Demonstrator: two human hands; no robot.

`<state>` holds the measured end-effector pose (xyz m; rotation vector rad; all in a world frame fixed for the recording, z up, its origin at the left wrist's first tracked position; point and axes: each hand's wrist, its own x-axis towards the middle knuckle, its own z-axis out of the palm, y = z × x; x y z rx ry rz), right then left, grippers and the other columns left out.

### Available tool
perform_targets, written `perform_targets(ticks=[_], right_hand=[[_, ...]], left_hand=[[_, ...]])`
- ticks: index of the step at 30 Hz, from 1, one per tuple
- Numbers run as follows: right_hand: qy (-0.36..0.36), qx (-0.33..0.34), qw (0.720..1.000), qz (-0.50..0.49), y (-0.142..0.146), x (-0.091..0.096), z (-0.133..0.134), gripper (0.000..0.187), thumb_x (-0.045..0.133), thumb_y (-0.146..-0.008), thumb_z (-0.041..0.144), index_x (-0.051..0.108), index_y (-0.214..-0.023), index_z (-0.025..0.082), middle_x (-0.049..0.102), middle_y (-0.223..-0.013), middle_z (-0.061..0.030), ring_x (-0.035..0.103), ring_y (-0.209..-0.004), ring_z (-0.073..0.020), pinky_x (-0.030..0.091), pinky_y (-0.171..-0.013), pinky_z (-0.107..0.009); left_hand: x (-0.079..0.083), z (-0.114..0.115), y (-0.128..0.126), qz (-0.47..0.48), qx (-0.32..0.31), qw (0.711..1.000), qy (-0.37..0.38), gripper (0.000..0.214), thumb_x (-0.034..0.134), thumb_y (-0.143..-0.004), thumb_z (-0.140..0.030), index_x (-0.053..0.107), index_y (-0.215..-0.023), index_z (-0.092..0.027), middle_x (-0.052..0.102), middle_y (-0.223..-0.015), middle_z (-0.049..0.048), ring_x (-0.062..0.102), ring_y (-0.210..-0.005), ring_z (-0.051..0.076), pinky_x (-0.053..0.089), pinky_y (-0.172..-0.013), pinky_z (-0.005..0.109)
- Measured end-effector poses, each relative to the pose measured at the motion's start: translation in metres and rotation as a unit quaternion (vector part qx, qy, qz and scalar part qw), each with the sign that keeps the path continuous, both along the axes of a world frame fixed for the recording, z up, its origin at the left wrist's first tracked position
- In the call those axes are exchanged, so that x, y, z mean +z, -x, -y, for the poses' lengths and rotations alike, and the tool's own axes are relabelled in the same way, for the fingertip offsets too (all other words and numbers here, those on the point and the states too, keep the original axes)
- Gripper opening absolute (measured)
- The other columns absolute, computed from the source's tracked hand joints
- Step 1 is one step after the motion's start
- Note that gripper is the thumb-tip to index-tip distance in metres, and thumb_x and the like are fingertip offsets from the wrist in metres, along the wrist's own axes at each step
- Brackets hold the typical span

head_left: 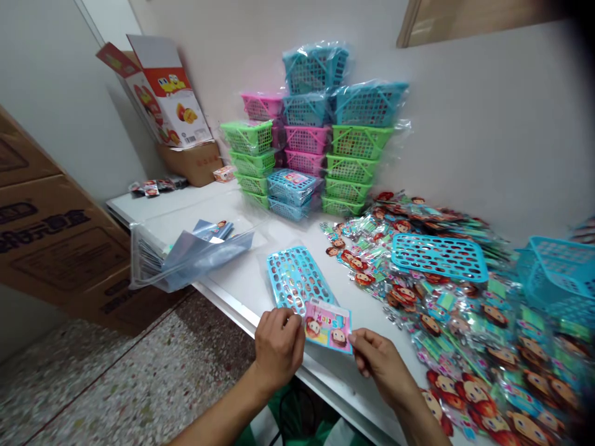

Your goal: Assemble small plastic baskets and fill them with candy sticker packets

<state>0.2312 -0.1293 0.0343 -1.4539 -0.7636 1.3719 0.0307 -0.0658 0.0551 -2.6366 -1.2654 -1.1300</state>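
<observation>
A blue plastic basket (297, 277) with a holed lid lies in a clear plastic bag on the table, its near end towards me. My left hand (279, 342) is closed at the near end of the bag, its curled fingers beside the card's left edge. Between my hands is a pink printed card (329, 324) with cartoon faces and the word "Stick", partly over the basket's near end. My right hand (379, 362) pinches the card's right corner between thumb and fingers.
Stacked bagged baskets (309, 139) stand against the wall. On the right, small printed packets (404, 294) are heaped around a loose blue lid (439, 257) and an open blue basket (560, 272). Left lies a clear bag of cards (190, 257) over the table edge, near cartons (60, 229).
</observation>
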Motion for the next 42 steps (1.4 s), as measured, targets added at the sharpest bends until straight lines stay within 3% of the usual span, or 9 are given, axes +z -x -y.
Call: perform_targets(ticks=[3,12,18,24,35,39,42], right_hand=[[0.011,-0.038,0.999,-0.017,0.014,-0.005,-0.001,0.033,0.063,-0.073,0.048,0.053,-0.064,0.017,0.048,-0.045,0.0058,0.038,-0.039,-0.0064,0.028,-0.040,-0.019],[0.017,0.044,0.999,-0.004,-0.012,-0.001,0.028,0.036,0.064,-0.074,0.049,0.054,-0.065,0.015,0.049,-0.046,0.0054,0.037,-0.039,-0.0044,0.025,-0.040,-0.017],[-0.011,0.013,0.999,-0.041,-0.012,0.007,0.013,0.035,0.067,-0.073,0.047,0.054,-0.068,0.016,0.048,-0.044,0.0062,0.036,-0.039,-0.0042,0.026,-0.042,-0.018],[-0.021,-0.035,0.995,-0.095,-0.012,0.012,0.019,0.034,0.069,-0.072,0.047,0.056,-0.072,0.016,0.047,-0.044,0.0058,0.034,-0.040,-0.0045,0.025,-0.042,-0.018],[-0.060,-0.058,0.996,-0.029,-0.010,0.014,0.024,0.030,0.066,-0.077,0.045,0.059,-0.075,0.016,0.052,-0.050,0.0039,0.041,-0.047,-0.0063,0.033,-0.047,-0.017],[-0.039,-0.083,0.996,0.002,0.009,0.002,0.021,0.032,0.069,-0.074,0.046,0.060,-0.073,0.016,0.053,-0.050,0.0033,0.044,-0.047,-0.0075,0.036,-0.046,-0.018],[-0.020,-0.138,0.989,-0.044,0.037,-0.007,0.016,0.035,0.070,-0.071,0.049,0.060,-0.071,0.016,0.053,-0.048,0.0039,0.044,-0.044,-0.0074,0.037,-0.042,-0.018]], left_hand=[[-0.001,0.000,-0.002,0.014,0.005,1.000,0.010,0.006,0.051,-0.083,-0.014,0.056,-0.084,-0.018,0.058,-0.082,0.0058,0.051,-0.077,0.019,0.037,-0.068,0.033],[0.001,-0.005,-0.006,0.051,0.033,0.998,0.029,0.009,0.051,-0.085,-0.019,0.052,-0.076,-0.018,0.056,-0.073,0.0037,0.051,-0.072,0.018,0.035,-0.066,0.033],[0.002,-0.004,-0.005,0.037,0.032,0.999,0.019,0.012,0.051,-0.086,-0.021,0.053,-0.074,-0.018,0.056,-0.073,0.0044,0.050,-0.071,0.018,0.035,-0.066,0.033],[0.002,-0.002,-0.004,0.034,0.020,0.999,0.024,0.010,0.051,-0.085,-0.020,0.054,-0.076,-0.018,0.056,-0.074,0.0045,0.049,-0.072,0.018,0.034,-0.067,0.033],[0.003,-0.003,-0.006,0.050,0.027,0.998,0.040,0.011,0.051,-0.086,-0.021,0.054,-0.076,-0.018,0.055,-0.072,0.0038,0.048,-0.071,0.018,0.034,-0.065,0.033],[0.004,-0.002,-0.008,0.046,0.023,0.998,0.035,0.011,0.051,-0.085,-0.021,0.053,-0.075,-0.018,0.055,-0.073,0.0040,0.048,-0.071,0.018,0.034,-0.066,0.033],[0.004,0.000,-0.009,0.033,0.023,0.999,0.032,0.011,0.051,-0.085,-0.021,0.053,-0.075,-0.018,0.055,-0.074,0.0043,0.048,-0.072,0.018,0.034,-0.066,0.034]])
